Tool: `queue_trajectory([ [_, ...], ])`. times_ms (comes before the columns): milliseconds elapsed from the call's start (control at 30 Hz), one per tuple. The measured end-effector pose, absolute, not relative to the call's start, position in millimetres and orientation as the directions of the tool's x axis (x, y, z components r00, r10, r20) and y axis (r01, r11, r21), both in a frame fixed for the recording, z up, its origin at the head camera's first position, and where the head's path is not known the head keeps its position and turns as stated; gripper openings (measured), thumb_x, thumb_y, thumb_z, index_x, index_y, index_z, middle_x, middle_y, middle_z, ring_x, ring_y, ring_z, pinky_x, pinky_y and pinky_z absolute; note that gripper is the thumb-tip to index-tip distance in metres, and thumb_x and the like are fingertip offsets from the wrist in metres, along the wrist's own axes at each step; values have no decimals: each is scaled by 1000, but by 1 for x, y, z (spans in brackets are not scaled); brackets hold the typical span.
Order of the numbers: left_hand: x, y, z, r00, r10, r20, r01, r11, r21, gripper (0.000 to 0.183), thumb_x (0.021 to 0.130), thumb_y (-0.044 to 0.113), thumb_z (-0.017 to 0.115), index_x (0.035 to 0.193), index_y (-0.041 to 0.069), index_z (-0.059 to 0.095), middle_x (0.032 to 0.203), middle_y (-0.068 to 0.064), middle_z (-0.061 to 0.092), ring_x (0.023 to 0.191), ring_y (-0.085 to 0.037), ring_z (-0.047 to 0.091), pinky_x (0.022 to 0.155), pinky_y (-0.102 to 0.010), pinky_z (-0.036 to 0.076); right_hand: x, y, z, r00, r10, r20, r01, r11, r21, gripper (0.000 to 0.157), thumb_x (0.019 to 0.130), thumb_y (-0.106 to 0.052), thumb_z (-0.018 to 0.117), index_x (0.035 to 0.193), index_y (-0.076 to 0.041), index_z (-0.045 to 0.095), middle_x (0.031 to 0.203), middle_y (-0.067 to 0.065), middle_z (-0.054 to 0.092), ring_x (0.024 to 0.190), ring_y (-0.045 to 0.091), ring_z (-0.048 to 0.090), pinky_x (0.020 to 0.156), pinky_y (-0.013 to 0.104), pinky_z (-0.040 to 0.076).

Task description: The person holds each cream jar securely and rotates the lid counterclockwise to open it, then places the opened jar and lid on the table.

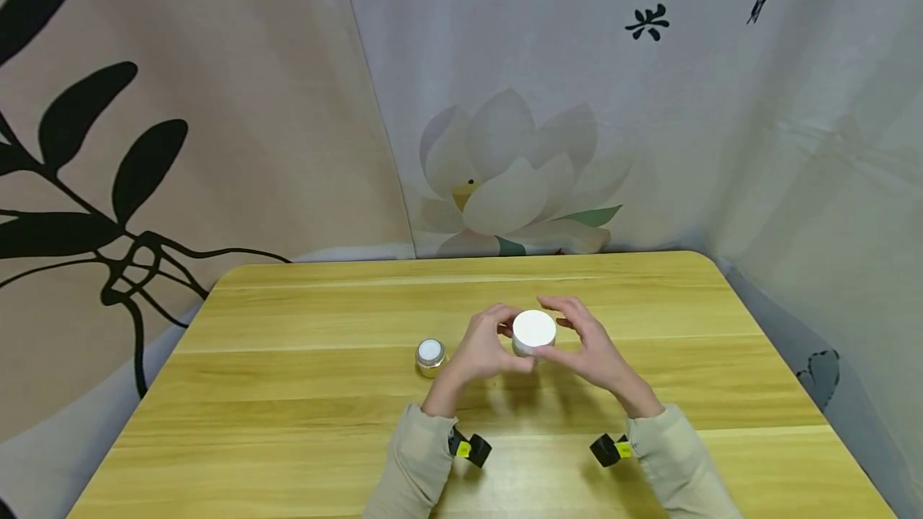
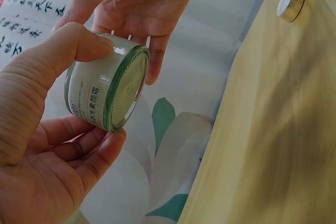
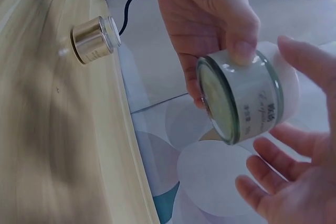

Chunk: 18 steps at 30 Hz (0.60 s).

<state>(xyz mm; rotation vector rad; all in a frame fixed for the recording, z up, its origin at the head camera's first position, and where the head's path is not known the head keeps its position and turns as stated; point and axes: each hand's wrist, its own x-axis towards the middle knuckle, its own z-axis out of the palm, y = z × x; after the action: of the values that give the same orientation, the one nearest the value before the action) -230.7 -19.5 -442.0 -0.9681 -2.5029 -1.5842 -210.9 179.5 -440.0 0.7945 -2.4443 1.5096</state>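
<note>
A white-lidded glass cream jar (image 1: 534, 330) is raised over the table in the head view. My left hand (image 2: 47, 114) holds it, thumb on one side and fingers beneath in the left wrist view. Its printed label and clear, green-edged base (image 2: 128, 90) show there. My right hand (image 3: 299, 166) is around the white lid (image 3: 286, 82), fingers spread and thumb close to the rim; whether it touches is hard to tell. A small gold jar (image 1: 430, 357) with a pale lid stands on the table beside my left wrist.
The wooden table (image 1: 288, 423) has rounded far corners. Behind it hangs a printed cloth (image 1: 526, 62) with a lotus, dark leaves and characters. Each wrist carries a small black camera (image 1: 476, 449), just beyond the beige sleeves (image 1: 414, 455).
</note>
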Motion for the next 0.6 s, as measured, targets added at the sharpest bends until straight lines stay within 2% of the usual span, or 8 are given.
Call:
queue_trajectory([
  [167, -230, -19, -441, -806, 485, 339, 516, 296, 804, 50, 64, 9, 79, 110, -2, 62, 100, -7, 62, 84, -16, 56, 76, -32, 53, -211, 175, -439, -862, -305, 405, -497, 352, -793, 53, 71, -1, 79, 117, -1, 53, 119, 17, 51, 114, 32, 46, 92, 58, 40],
  [267, -230, -19, -441, -806, 486, 337, 515, 297, 804, 51, 64, 9, 79, 110, -2, 62, 100, -8, 62, 84, -16, 56, 76, -33, 53, -212, 175, -440, -852, -307, 423, -513, 333, -791, 50, 68, 4, 79, 112, 2, 55, 116, 22, 51, 110, 36, 46, 90, 62, 40],
  [400, -230, -19, -441, -812, 483, 329, 505, 296, 811, 50, 64, 9, 79, 110, -2, 62, 100, -8, 62, 83, -15, 55, 77, -40, 53, -211, 177, -439, -840, -336, 426, -529, 330, -782, 48, 71, 3, 77, 115, 0, 59, 118, 16, 52, 110, 29, 48, 90, 58, 41],
  [500, -231, -20, -442, -811, 482, 330, 508, 301, 807, 49, 64, 9, 79, 109, -1, 62, 99, -7, 62, 82, -15, 55, 76, -41, 53, -211, 179, -439, -824, -371, 429, -545, 309, -779, 47, 76, 1, 74, 121, -2, 59, 119, 11, 52, 111, 23, 48, 91, 55, 41],
  [600, -232, -20, -443, -804, 486, 342, 519, 293, 803, 48, 64, 9, 78, 108, -2, 63, 99, -8, 62, 82, -16, 55, 76, -41, 53, -211, 181, -440, -810, -386, 442, -562, 295, -772, 51, 78, 0, 72, 127, -3, 56, 120, 12, 52, 111, 24, 49, 92, 52, 42],
])
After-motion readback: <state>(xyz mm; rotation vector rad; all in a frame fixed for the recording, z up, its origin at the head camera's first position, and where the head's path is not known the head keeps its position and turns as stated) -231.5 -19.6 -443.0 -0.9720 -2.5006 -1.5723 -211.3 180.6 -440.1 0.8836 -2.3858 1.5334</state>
